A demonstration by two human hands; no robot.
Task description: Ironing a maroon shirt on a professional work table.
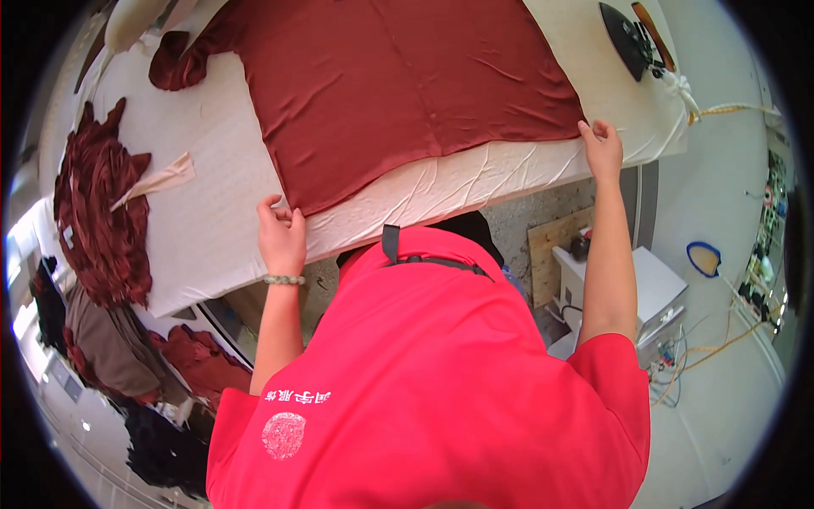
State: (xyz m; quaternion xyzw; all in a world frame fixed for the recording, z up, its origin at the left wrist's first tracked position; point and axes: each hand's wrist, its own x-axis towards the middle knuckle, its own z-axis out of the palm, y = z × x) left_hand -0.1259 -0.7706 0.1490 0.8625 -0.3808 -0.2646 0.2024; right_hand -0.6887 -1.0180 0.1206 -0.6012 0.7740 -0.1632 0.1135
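Dark red garment [407,85] lies spread on the white-covered table [220,144], ctr to far side, near hem running btwn both hands just short of the near edge; a sleeve [180,68] trails off far left. Step in hand: prob. squaring & smoothing the hem. Next move seems to call for light, even tension w/ both hands, as creases remain at the R side & the hem bows a bit.

L hand [281,236] at near-L corner: fingers curled, thumb by the cloth; can't tell if it's actually gripping. Wrist w/ beaded bracelet [284,279], forearm reaching fwd. R hand [604,151] at the R hem corner, farther out: looks pinched on the cloth btwn thumb & fingertips, arm nearly straight.

Further out: iron [626,42] far R, tilted; crumpled dark red cloth [102,204] on L side, w/ pale strip [165,180] beside/over it.
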